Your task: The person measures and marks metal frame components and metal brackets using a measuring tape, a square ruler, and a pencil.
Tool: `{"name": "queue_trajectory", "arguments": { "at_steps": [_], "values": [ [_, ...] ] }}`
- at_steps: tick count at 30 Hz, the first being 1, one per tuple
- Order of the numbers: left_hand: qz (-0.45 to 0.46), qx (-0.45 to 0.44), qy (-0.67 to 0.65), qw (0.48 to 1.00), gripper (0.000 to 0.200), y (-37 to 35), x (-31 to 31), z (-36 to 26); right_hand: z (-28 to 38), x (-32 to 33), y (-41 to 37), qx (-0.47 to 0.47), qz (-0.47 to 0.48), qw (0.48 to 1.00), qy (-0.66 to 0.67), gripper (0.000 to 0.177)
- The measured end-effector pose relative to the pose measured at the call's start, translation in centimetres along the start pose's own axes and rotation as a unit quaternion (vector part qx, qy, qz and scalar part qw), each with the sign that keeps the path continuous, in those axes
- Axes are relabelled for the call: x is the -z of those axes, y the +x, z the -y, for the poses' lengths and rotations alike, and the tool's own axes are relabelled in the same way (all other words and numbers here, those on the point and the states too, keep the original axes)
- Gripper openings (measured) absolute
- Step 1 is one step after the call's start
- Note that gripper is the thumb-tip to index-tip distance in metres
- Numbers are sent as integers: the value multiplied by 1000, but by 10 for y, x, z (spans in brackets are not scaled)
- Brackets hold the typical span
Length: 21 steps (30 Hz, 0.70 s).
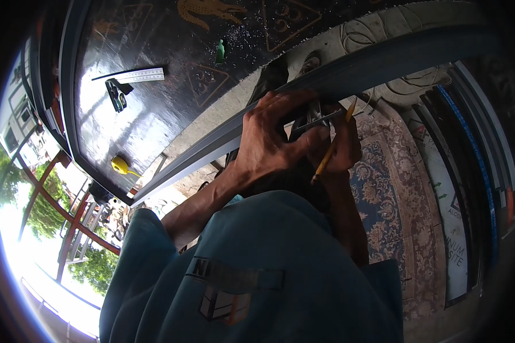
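A long grey metal profile (383,60) runs slantwise across the view in front of me. My left hand (266,134) is closed over it, fingers bent across its far side and thumb reaching right. Between my hands shows a small shiny metal piece with a straight edge (325,118), partly covered by fingers; its kind I cannot tell. My right hand (344,146) grips a yellow pencil (326,157), its upper end pointing up beside the profile. The fingers of this hand are curled close to the metal piece.
On the dark sheet-topped table (171,114) lie a combination square (134,75), a green scrap (220,51), a yellow tape measure (120,165) and scattered shavings. Several long profiles (469,131) stand at right beside a patterned rug (395,200). Loose cable (360,31) lies beyond the profile.
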State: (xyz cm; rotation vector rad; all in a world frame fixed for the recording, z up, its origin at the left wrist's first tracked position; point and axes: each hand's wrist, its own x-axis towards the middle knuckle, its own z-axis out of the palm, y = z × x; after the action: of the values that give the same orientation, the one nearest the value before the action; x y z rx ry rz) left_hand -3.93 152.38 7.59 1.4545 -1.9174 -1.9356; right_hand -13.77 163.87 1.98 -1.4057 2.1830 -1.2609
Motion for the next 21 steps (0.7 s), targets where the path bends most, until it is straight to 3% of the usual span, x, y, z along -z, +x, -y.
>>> {"name": "queue_trajectory", "arguments": {
  "at_steps": [13,16,21],
  "values": [
    [15,34,-19,999,60,1,2,0,-6,-3,-2,11,-10,1000,-1,42],
    [15,-30,17,999,56,3,3,6,-7,-4,-1,18,-15,1000,16,42],
    [6,-1,-23,1000,56,1,1,3,-8,-7,-2,18,-25,999,15,43]
  ]
}}
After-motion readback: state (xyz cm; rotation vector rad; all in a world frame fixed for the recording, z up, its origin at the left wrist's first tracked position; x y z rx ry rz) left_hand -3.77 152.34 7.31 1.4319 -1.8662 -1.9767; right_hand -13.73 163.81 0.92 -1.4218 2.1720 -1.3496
